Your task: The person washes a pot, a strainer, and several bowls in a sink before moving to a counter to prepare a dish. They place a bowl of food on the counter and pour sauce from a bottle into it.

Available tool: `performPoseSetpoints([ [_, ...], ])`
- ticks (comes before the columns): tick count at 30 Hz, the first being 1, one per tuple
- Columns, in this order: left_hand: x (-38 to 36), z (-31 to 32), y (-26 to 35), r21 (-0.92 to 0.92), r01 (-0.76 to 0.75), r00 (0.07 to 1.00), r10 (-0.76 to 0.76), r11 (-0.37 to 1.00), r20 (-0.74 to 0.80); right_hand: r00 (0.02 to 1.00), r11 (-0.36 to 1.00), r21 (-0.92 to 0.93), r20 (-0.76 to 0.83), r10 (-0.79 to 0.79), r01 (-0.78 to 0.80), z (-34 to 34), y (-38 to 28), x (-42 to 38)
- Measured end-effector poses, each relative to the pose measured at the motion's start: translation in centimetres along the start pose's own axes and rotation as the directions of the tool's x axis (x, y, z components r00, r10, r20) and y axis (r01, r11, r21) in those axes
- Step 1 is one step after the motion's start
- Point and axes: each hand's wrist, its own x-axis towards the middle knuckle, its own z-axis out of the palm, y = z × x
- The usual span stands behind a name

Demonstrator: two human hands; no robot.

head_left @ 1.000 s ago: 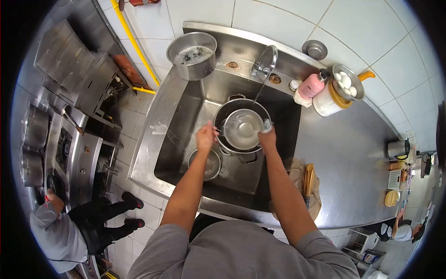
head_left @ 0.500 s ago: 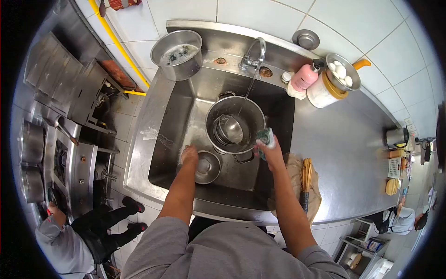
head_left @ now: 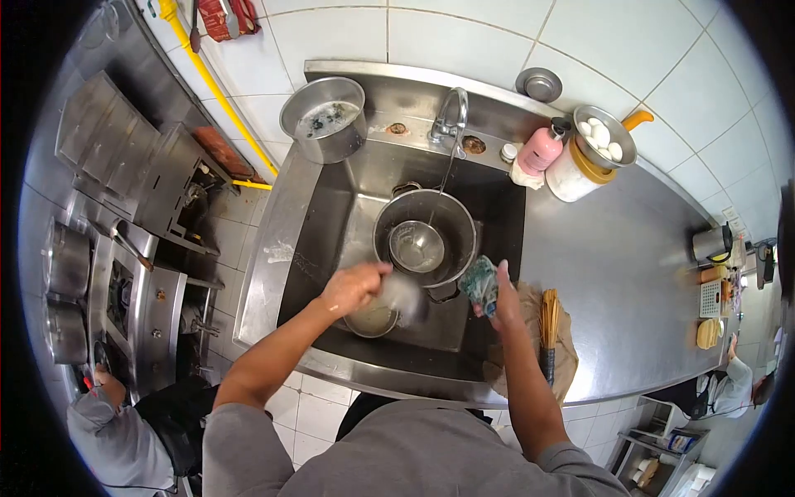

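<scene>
Over the left part of the sink (head_left: 331, 215), my left hand (head_left: 356, 286) is closed round the edge or handle of a blurred metal utensil (head_left: 404, 300). Beneath it lies a round metal dish (head_left: 373, 321), partly covered. My right hand (head_left: 503, 298) grips a green scouring pad (head_left: 480, 286), which looks wet and soapy, near the sink's right side. Between and beyond the hands stands a large metal pot (head_left: 462, 224) with a metal bowl (head_left: 416, 246) inside. Water runs from the faucet (head_left: 447, 124) into the pot.
A basin of sudsy water (head_left: 327, 120) stands at the back left corner. Right of the faucet are a pink bottle (head_left: 542, 151) and a bowl of eggs (head_left: 604, 137) on a tub. Bamboo sticks (head_left: 549, 327) lie on brown paper. Another person (head_left: 124, 439) is by the stove, one far right.
My left hand has risen from the sink floor and moved right, now with a metal utensil. My right hand has turned and moved slightly nearer with the pad. The camera view has shifted.
</scene>
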Motion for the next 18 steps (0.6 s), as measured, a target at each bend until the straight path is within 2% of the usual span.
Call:
performPoseSetpoints([
  [1, 1.3, -0.4, 0.3, -0.188, 0.207, 0.945, -0.246, 0.96, -0.215, 0.999, 0.998, 0.057, -0.011, -0.041, 0.041, 1.5, -1.4, 0.4],
  [2, 2.8, -0.7, 0.6, -0.406, 0.345, 0.788, -0.496, 0.846, -0.365, 0.989, 0.994, -0.017, 0.104, -0.106, 0.109, 2.4, -2.6, 1.1],
  [3, 4.8, -0.1, -0.4, -0.467, 0.313, 0.703, -0.532, 0.827, -0.472, 0.962, 0.979, -0.084, 0.222, -0.161, 0.184, 3.4, -3.7, 2.0],
  [4, 6.9, 1.1, -1.6, -0.523, 0.269, 0.602, -0.565, 0.809, -0.564, 0.917, 0.916, -0.14, 0.199, -0.345, 0.375, 5.3, -4.5, 3.6],
  [5, 8.9, 1.7, -2.3, -0.522, 0.264, 0.596, -0.562, 0.811, -0.573, 0.834, 0.811, -0.2, 0.189, -0.518, 0.55, 7.5, -5.1, 5.6],
  [6, 10.8, 2.4, -2.5, -0.882, 0.14, 0.477, -0.811, 0.45, -0.338, 0.741, 0.64, -0.419, 0.134, -0.658, 0.644, 8.9, -5.4, 8.2],
  [7, 12.4, 3.0, -2.2, -0.999, -0.047, 0.418, -0.909, -0.028, 0.006, 0.604, 0.375, -0.637, 0.183, -0.776, 0.674, 10.6, -6.1, 10.1],
  [8, 13.8, 2.5, -0.7, -0.989, -0.142, 0.465, -0.885, -0.051, -0.022, 0.575, 0.195, -0.792, 0.227, -0.786, 0.578, 12.0, -6.5, 11.2],
  [9, 15.1, 2.4, 0.1, -0.984, -0.173, 0.493, -0.869, -0.053, -0.04, 0.578, 0.093, -0.867, 0.243, -0.779, 0.49, 12.4, -5.1, 12.9],
  [10, 15.9, 2.4, 0.6, -0.978, -0.201, 0.519, -0.853, -0.058, -0.056, 0.464, -0.261, -0.839, 0.494, -0.735, 0.478, 11.2, -2.7, 16.6],
  [11, 17.0, 4.4, -1.5, -0.968, -0.219, 0.462, -0.861, 0.121, -0.212, 0.684, -0.145, -0.86, 0.482, -0.548, 0.49, 11.9, -2.7, 15.6],
  [12, 16.6, 3.7, -1.7, -0.967, -0.225, 0.46, -0.862, 0.121, -0.214, 0.839, -0.034, -0.885, 0.452, -0.302, 0.464, 12.4, -2.7, 13.9],
  [13, 15.5, 2.3, -1.9, -0.979, -0.202, 0.451, -0.885, 0.026, -0.117, 0.838, -0.04, -0.883, 0.457, -0.299, 0.467, 12.4, -3.4, 12.4],
  [14, 14.2, 1.3, -2.3, -0.982, -0.178, 0.439, -0.898, -0.07, -0.015, 0.85, -0.37, -0.826, 0.505, -0.149, 0.426, 11.8, -4.3, 10.9],
  [15, 13.2, 2.9, -4.9, -0.998, -0.052, 0.457, -0.888, 0.028, -0.048, 0.868, -0.656, -0.652, 0.497, 0.009, 0.38, 11.1, -5.1, 10.2],
  [16, 12.8, 3.1, -4.5, -0.998, -0.056, 0.45, -0.892, 0.027, -0.049, 0.866, -0.657, -0.647, 0.501, 0.015, 0.386, 10.3, -5.4, 10.8],
  [17, 12.6, 3.6, -3.9, -0.992, 0.121, 0.503, -0.864, 0.044, 0.022, 0.804, -0.695, -0.653, 0.566, -0.185, 0.3, 9.8, -5.9, 11.7],
  [18, 12.9, 3.5, -3.3, -0.954, 0.292, 0.544, -0.833, 0.075, 0.101, 0.696, -0.713, -0.67, 0.612, -0.376, 0.204, 9.6, -6.3, 12.5],
])
